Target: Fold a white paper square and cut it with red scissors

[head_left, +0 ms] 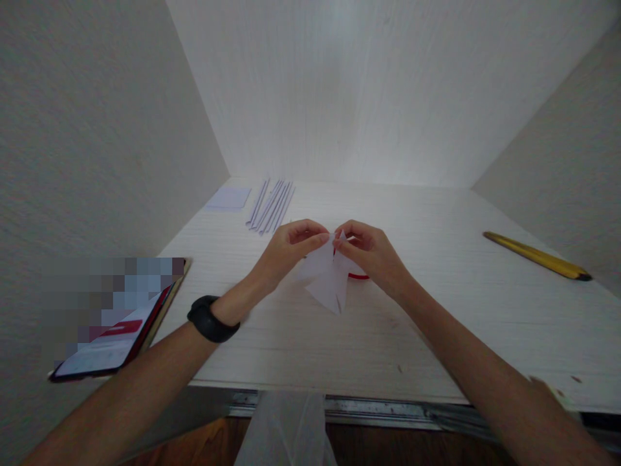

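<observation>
Both hands pinch 1 piece of folded white paper at its top edge, above the middle of the white table. The left hand closes thumb and forefinger on the left side of that edge; the right hand closes its fingertips on the right side, so the 2 grips almost meet. The paper hangs from them in a point toward the near edge, lifted just off the table; holding it by the top with both hands seems meant to keep a crease lined up while the fingertips work it. A thin red object peeps out beneath the right hand, too hidden to identify. A black wristband sits on the left wrist.

Further out, at the far left, several narrow folded paper strips lie side by side, and a flat paper square lies just left of them, set aside but within reach. A phone rests near the left, overhanging the table's near edge, screen up, probably placed for glancing at. Well apart at the right lies a yellow pencil-like tool, untouched. Plain walls close in the table on 3 sides.
</observation>
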Tool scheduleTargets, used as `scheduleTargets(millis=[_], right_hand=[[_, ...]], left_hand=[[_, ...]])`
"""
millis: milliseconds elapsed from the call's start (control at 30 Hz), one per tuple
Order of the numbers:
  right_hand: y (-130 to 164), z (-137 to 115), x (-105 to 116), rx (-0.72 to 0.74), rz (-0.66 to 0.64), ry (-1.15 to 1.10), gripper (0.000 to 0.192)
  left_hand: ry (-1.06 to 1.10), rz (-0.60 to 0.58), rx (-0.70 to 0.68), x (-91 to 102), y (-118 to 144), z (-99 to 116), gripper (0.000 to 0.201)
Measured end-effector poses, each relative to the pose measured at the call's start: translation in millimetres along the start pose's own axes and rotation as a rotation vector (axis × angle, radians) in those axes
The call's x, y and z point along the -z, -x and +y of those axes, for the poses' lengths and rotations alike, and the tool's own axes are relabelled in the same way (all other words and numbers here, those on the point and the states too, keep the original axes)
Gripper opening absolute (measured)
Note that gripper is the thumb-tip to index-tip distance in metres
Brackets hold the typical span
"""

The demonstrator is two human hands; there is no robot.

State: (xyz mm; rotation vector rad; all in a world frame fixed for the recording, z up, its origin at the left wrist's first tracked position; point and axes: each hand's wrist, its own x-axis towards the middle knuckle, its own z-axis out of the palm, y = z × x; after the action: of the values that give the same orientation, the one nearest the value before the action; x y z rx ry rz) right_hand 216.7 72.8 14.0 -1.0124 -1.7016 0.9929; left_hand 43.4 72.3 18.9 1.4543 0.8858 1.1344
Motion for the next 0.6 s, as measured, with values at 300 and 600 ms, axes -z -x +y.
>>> scheduleTargets(millis=[300, 600], right_hand=[[-0.9, -2.1, 0.3, 0.012, 0.099, -0.005, 0.012], [0.1, -3.8, 1.1, -0.072, 0.117, -0.007, 0.02]], left_hand=[[-0.214, -0.121, 0.036, -1.2, 0.7, -4.1, 0.022], [-0.172, -0.099, 0.136, 2.2, -0.5, -9.4, 0.022]])
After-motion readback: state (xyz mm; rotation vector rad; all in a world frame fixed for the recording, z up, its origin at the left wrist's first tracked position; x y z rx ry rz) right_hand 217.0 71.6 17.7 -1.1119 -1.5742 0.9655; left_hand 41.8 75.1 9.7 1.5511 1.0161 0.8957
